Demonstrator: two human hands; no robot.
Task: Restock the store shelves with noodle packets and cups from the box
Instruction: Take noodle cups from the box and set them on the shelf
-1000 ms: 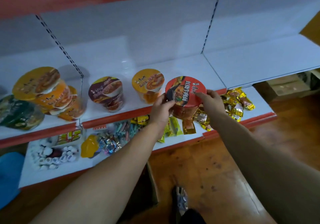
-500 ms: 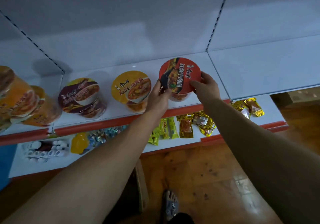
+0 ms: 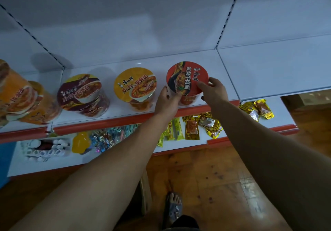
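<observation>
A red noodle cup (image 3: 186, 77) stands on the white shelf (image 3: 215, 66) near its red front edge. My left hand (image 3: 166, 102) grips its left side and my right hand (image 3: 214, 92) grips its right side, fingers curled round the rim. To its left on the same shelf stand a yellow noodle cup (image 3: 135, 87) and a dark purple noodle cup (image 3: 81, 92). Orange noodle cups (image 3: 21, 98) are stacked at the far left. The box is hardly visible; only a cardboard edge (image 3: 146, 193) shows between my arms.
The lower shelf (image 3: 283, 112) carries yellow snack packets (image 3: 210, 125), colourful candies (image 3: 105, 138), an orange jelly pack (image 3: 80, 142) and small white bottles (image 3: 44, 148). The shelf section to the right of the divider (image 3: 229, 76) is bare. Wooden floor and my sandalled foot (image 3: 173, 206) lie below.
Both hands carried the red cup up from in front of the shelf edge and back onto the shelf, to the right of the yellow cup. The camera tilted slightly upward.
</observation>
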